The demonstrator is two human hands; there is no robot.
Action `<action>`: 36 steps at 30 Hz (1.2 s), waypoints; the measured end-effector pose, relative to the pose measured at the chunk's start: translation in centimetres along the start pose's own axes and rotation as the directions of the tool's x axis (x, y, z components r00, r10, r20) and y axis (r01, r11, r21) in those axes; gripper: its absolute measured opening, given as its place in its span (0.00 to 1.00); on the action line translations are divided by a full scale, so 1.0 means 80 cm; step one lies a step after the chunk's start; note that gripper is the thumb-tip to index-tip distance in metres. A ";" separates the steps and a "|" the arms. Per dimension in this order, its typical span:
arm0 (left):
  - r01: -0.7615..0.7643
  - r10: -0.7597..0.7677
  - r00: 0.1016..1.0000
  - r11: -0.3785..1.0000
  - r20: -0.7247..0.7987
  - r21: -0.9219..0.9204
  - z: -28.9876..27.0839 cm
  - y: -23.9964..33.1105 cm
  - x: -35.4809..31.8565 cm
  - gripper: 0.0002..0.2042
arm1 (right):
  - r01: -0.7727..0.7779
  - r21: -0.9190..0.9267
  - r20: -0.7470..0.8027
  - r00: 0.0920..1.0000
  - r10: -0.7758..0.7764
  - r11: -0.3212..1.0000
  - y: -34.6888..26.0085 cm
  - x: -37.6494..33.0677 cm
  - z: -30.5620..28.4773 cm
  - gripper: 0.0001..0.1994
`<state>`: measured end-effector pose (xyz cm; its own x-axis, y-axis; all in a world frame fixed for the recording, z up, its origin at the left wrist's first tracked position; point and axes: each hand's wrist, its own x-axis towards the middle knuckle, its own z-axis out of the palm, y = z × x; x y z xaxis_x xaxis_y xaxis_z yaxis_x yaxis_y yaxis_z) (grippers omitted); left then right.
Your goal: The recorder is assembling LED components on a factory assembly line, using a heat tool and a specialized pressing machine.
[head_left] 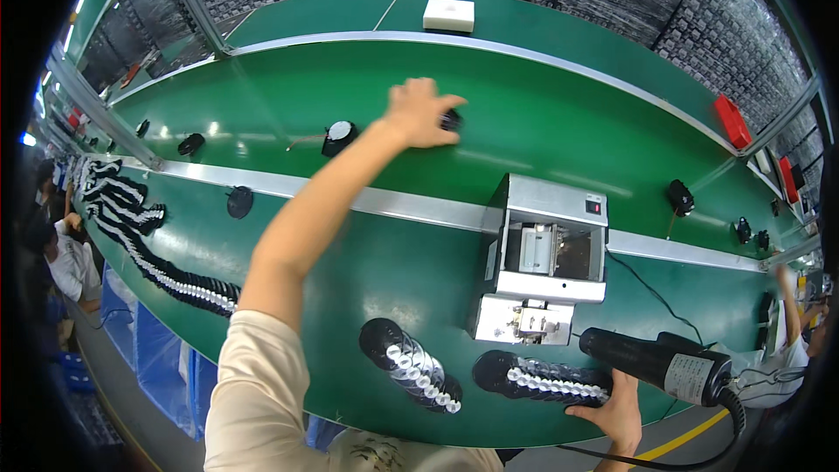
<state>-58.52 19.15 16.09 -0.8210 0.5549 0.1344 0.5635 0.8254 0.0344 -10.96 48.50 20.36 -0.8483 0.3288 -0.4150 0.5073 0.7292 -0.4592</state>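
My left hand [423, 114] reaches far out over the bright green belt, its thumb and fingers curled around a small black part [451, 121]. The palm hides some of that part. Near the front edge, my right hand [619, 409] grips the right end of a row of overlapping black discs with white centres [551, 379], thumb on the near side. Above this hand hangs a black cylindrical power tool [642, 358] with a coiled cable. Left of the row lies a second fanned row of similar discs [411, 365]. A silver metal machine [552, 240] stands beyond the rows.
Along the belt [542, 96] sit a black part with a white round top [340, 133] and another black part [680, 197]. A long chain of discs [166, 275] fills the left bench. A metal rail [411, 207] divides bench and belt. Other people work at both sides.
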 end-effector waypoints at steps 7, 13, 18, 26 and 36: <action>0.215 -0.226 0.973 0.962 -0.046 -0.171 -0.010 -0.148 -0.141 0.27 | 0.151 -0.070 -0.011 0.988 -0.152 0.986 0.009 0.003 -0.001 0.60; 0.104 -0.134 0.984 0.966 -0.118 -0.235 -0.022 -0.156 -0.208 0.23 | 0.355 -0.208 -0.143 0.910 -0.388 0.911 0.028 0.006 0.012 0.57; 0.017 0.018 0.993 0.956 0.116 -0.291 -0.056 -0.151 -0.259 0.23 | 0.410 -0.161 -0.096 0.899 -0.428 0.898 0.018 0.002 0.001 0.50; -0.110 0.131 0.982 0.982 0.137 -0.153 -0.136 -0.079 -0.317 0.38 | 0.432 -0.092 -0.069 0.896 -0.439 0.897 0.016 0.001 -0.010 0.47; -0.610 0.756 0.627 0.627 0.189 -0.484 -0.092 0.180 -0.363 0.27 | 0.395 -0.095 -0.021 0.917 -0.398 0.914 0.021 0.004 -0.006 0.45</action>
<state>-25.93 14.14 19.98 -0.1066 0.9913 -0.0767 0.8990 0.1290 0.4186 -10.42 50.07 19.83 -0.9832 0.0236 -0.1812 0.1144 0.8530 -0.5093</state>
